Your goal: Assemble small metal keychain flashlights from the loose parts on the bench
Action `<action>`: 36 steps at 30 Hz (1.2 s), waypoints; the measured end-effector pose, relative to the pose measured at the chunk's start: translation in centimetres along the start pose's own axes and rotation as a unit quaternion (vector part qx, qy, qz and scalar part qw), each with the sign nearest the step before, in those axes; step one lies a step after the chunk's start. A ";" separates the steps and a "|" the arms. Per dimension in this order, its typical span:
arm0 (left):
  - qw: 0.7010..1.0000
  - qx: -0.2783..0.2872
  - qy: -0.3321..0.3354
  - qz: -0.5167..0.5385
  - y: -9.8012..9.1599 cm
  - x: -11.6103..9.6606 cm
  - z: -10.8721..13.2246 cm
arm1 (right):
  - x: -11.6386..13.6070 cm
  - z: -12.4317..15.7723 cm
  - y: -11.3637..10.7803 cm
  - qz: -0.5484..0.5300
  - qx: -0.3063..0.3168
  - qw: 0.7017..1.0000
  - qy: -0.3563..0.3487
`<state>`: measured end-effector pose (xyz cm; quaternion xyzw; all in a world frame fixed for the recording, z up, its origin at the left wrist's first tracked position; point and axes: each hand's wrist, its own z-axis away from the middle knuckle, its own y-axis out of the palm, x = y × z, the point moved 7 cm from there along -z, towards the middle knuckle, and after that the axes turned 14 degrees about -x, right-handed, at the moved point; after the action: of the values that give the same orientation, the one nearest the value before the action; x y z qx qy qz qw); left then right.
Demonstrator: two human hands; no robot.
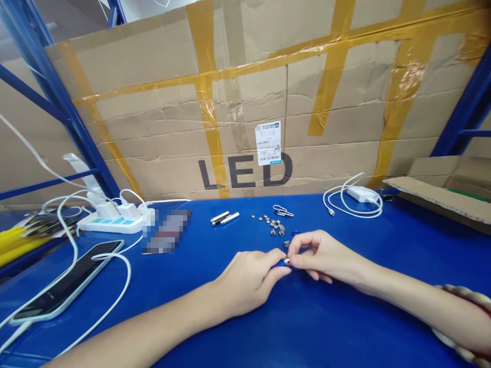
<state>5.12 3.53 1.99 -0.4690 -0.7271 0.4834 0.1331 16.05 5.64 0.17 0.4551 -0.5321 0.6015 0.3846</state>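
Above the middle of the blue table, my left hand (247, 281) is closed around a small blue tube (282, 263) with a silver end, most of it hidden by the fingers. From the other side my right hand (326, 255) pinches at that silver end (286, 260) between thumb and fingertips. Just beyond the hands lie several small round metal caps (275, 224), loosely scattered. Behind them is a pair of metal clips (283, 210). Two or three silver tubes (224, 218) rest side by side farther left. Part of a blue ring (296, 233) shows by my right fingers.
A phone with cable (69, 281) and a blurred-out flat object (167, 232) lie at left, near a white power strip (111, 223). A white charger (361, 194) with coiled cord and an open carton (441, 204) are at right. Large cardboard (169, 128) stands behind.
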 end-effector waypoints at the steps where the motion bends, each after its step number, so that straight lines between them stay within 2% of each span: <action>1: 1.000 0.001 -0.006 0.009 0.0 0.1 -0.1 | 0.0 -0.1 -0.2 0.010 -0.014 1.000 0.000; 8: 0.997 -0.003 -0.021 0.070 0.2 0.2 -0.3 | -0.3 -0.5 -0.8 0.031 -0.059 0.998 -0.003; 15: 0.999 -0.010 -0.006 0.050 0.2 0.1 -0.3 | -0.4 -0.4 -1.0 0.034 -0.067 0.997 -0.007; 18: 0.997 -0.016 -0.029 0.073 -0.1 0.3 -0.3 | 0.0 -0.3 -1.3 0.049 -0.069 0.996 -0.024; 21: 0.994 -0.014 -0.062 0.093 -0.3 0.5 -0.2 | 0.7 -0.1 -1.2 0.058 -0.049 0.995 -0.069; 24: 0.990 0.002 -0.081 0.112 -0.2 0.7 0.0 | 1.9 0.5 -1.1 0.080 -0.024 0.985 -0.151; 28: 0.986 0.015 -0.103 0.134 0.2 0.9 0.2 | 3.5 1.6 -1.0 0.135 -0.022 0.948 -0.288; 30: 0.985 0.016 -0.107 0.133 0.4 1.0 0.3 | 3.8 2.0 -1.0 0.150 -0.029 0.931 -0.330; 33: 0.987 0.009 -0.099 0.125 0.4 0.9 0.3 | 3.7 2.1 -0.8 0.148 -0.045 0.928 -0.339; 36: 0.990 0.006 -0.084 0.118 0.4 0.7 0.3 | 3.2 1.7 -0.5 0.126 -0.046 0.947 -0.293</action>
<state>4.80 3.96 1.34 -0.5085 -0.6727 0.5373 0.0167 15.85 3.91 3.43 0.5222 -0.7017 0.4599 0.1532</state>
